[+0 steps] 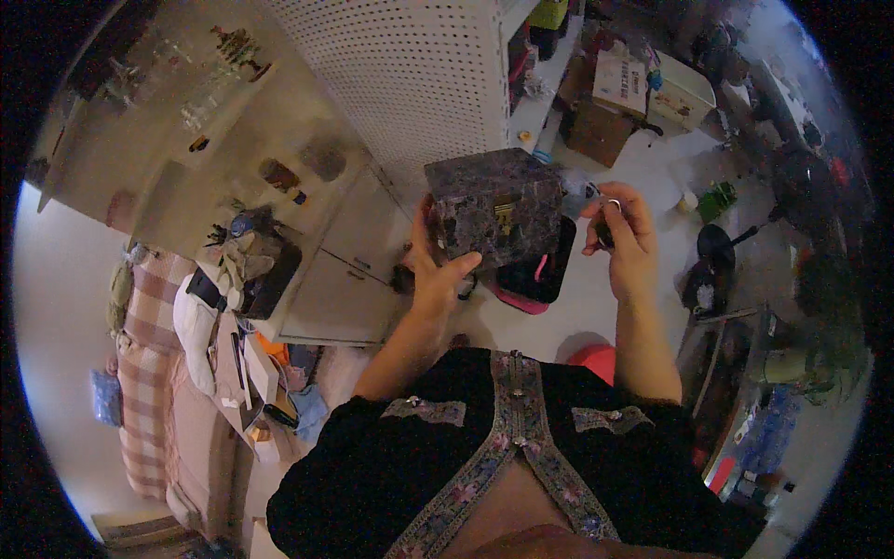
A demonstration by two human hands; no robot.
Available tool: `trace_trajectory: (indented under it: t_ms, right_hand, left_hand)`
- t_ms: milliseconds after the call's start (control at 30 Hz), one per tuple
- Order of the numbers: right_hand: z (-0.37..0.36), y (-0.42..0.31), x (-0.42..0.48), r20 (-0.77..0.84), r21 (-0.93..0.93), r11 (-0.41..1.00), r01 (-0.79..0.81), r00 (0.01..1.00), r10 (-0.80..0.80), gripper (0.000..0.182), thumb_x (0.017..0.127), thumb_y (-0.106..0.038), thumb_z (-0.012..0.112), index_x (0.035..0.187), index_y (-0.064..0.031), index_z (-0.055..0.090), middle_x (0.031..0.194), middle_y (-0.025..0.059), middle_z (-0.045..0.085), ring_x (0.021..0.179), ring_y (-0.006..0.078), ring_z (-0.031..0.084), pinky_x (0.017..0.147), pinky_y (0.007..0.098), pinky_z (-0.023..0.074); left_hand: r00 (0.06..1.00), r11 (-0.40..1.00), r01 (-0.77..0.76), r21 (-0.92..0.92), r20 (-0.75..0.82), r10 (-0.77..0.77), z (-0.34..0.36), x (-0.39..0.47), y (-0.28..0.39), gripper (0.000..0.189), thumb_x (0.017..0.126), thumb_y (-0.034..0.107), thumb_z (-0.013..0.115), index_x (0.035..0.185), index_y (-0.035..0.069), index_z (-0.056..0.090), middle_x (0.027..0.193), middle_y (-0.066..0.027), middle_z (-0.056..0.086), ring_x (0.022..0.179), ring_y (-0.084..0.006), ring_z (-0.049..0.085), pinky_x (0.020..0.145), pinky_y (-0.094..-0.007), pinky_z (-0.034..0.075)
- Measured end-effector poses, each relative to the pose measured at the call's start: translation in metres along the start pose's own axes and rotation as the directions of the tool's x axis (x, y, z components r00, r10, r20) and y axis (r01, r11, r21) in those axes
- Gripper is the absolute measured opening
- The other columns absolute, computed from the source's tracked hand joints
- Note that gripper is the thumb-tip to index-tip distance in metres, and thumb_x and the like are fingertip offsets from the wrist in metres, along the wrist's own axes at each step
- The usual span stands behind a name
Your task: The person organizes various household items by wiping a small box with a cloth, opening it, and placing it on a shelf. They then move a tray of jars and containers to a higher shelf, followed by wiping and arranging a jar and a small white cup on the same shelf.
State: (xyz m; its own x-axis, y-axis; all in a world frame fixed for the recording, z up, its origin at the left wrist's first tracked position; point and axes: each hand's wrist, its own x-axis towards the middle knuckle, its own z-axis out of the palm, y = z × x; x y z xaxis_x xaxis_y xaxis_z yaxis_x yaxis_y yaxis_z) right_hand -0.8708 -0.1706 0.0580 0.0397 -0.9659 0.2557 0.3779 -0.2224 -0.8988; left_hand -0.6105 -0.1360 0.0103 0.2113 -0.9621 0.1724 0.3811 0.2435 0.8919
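My left hand [436,269] grips a dark, marble-patterned box [499,209] from its left side, thumb across the near face. Gold-coloured markings stand on that face. The box is held up in front of my chest, slightly tilted. To its right, my right hand [625,227] is curled, with the fingertips pinched around a small dark object [603,234] that is too blurred to name. A clear, crumpled plastic piece [578,187] shows between the box and my right fingers; I cannot tell whether the hand touches it.
Beyond the box rises a white perforated panel [419,77]. A white cabinet [335,293] is on the left, near a sofa with a checked cover [147,391]. Below the box lies a black item with a pink rim [524,302]. Cardboard boxes [601,129] stand at upper right.
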Motion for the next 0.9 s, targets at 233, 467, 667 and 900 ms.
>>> trace_trajectory:
  t_ms: [233,467,667,900]
  right_hand:
    - [0.007,0.037,0.001,0.166,-0.198,0.97,-0.139,0.971,0.173,0.066,0.087,-0.038,0.076,0.141,-0.0056,0.053,0.11,0.006,0.061,0.078,0.0135,0.059,0.06,0.0268,0.0508]
    - [0.036,0.089,-0.002,0.325,-0.094,0.922,-0.374,0.864,0.384,0.109,0.074,-0.035,0.083,0.162,-0.0071,0.026,0.138,0.0108,0.053,0.088,0.0173,0.063,0.062,0.0277,0.053]
    - [0.084,0.102,-0.009,0.28,-0.09,0.871,-0.482,0.827,0.487,0.119,0.069,-0.02,0.088,0.164,-0.0058,0.017,0.153,0.015,0.045,0.122,0.025,0.057,0.1,0.0376,0.0486]
    - [0.132,0.13,-0.017,-0.017,-0.074,0.909,-0.41,0.912,0.41,0.125,0.064,-0.024,0.095,0.162,-0.003,0.02,0.154,0.0155,0.045,0.141,0.0276,0.044,0.119,0.0411,0.033]
  left_hand:
    - [0.973,0.944,0.23,-0.235,0.028,-0.23,-0.058,0.001,0.016,0.116,0.059,0.0,0.073,0.163,0.008,0.021,0.156,-0.0126,0.039,0.144,-0.0313,0.039,0.118,-0.0448,0.035]
    - [0.95,0.928,0.312,-0.201,0.07,-0.304,-0.096,0.016,0.03,0.115,0.059,0.001,0.073,0.162,0.004,0.023,0.159,-0.0157,0.037,0.147,-0.0318,0.036,0.122,-0.043,0.029]
    - [0.931,0.933,0.338,-0.121,0.19,-0.313,-0.132,0.043,0.043,0.113,0.058,0.002,0.072,0.161,0.0,0.024,0.159,-0.0174,0.037,0.148,-0.0318,0.035,0.123,-0.0425,0.026]
    - [0.882,0.917,0.399,-0.025,0.284,-0.376,-0.167,0.083,0.038,0.106,0.068,0.008,0.079,0.16,0.004,0.027,0.159,-0.0151,0.037,0.147,-0.0316,0.036,0.121,-0.0408,0.028]
